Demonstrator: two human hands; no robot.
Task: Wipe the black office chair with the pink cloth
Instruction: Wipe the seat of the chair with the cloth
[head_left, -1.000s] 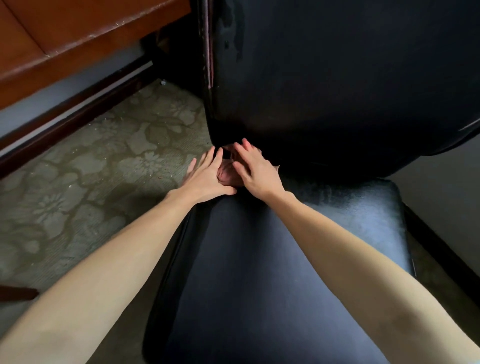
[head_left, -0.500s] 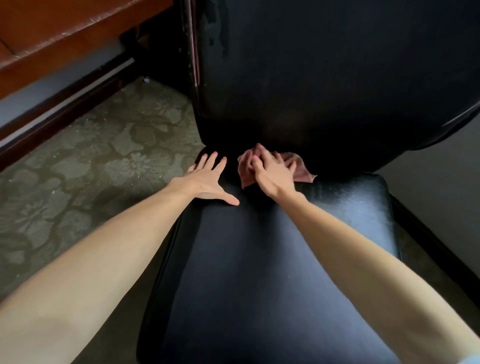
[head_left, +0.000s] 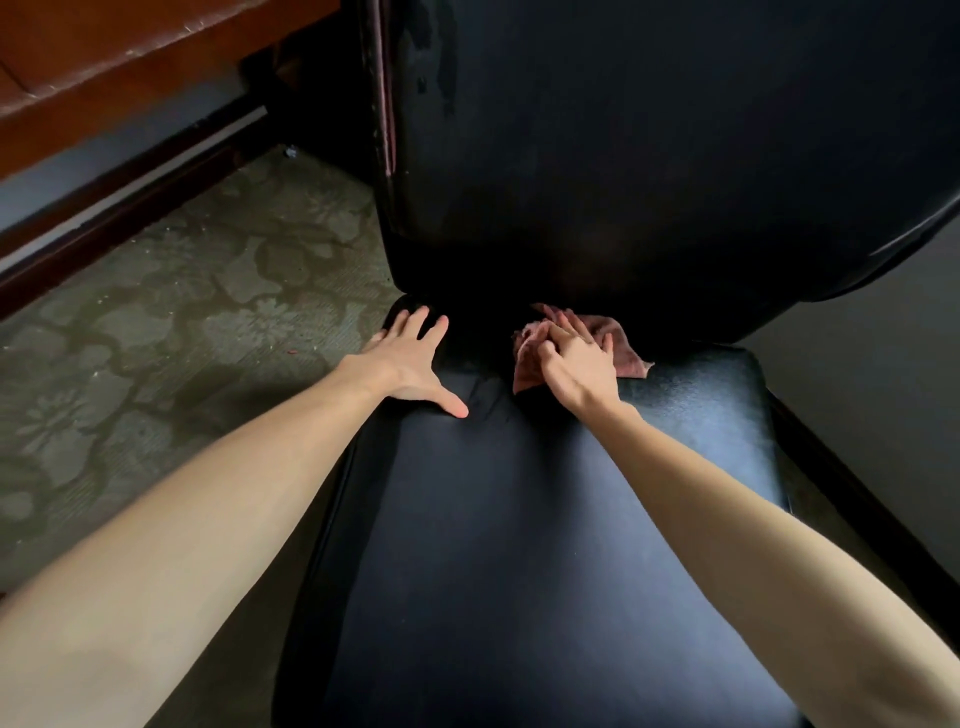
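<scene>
Two hands are on the black office chair (head_left: 727, 441), both at the rear of its seat (head_left: 519, 545), where it meets the backrest (head_left: 649, 156). The left hand (head_left: 410, 364) lies flat with fingers spread, holding nothing, braced on the seat's left rear corner. The right hand (head_left: 576, 364) bunches the pink cloth (head_left: 623, 348) under bent fingers and presses it into the crease. I take this for the seat-wiping step, hardly past the rear edge. Next, I'd judge, the cloth needs drawing forward across the broad seat in firm, even strokes.

Floral carpet (head_left: 171, 332), wooden furniture (head_left: 104, 57)
</scene>
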